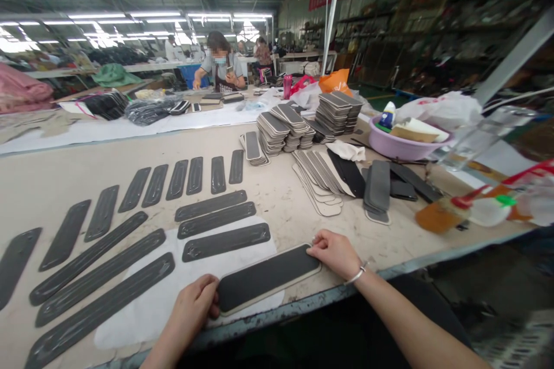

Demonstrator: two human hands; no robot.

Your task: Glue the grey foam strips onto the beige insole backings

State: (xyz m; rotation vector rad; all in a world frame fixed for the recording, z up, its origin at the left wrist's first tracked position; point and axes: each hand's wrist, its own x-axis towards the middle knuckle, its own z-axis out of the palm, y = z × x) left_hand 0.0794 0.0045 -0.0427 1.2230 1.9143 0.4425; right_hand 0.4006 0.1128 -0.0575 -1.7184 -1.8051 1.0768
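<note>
A long dark grey strip with rounded corners lies over a pale-edged backing, forming one layered strip [268,278] at the table's front edge. My left hand [197,302] grips its near left end, the fingers curled and partly hidden. At the far right end, my right hand [333,251] pinches the corner between thumb and fingers. Beneath the strip is a white sheet [134,323]. To the left, several dark strips [227,241] lie separately, with shiny wet-looking streaks on top.
Stacks of layered strips [285,127] stand at the back, with fanned pale pieces [318,181] nearer. On the right are a purple basin [389,141] and a bottle of amber liquid [439,216]. A masked person [220,66] works across the table.
</note>
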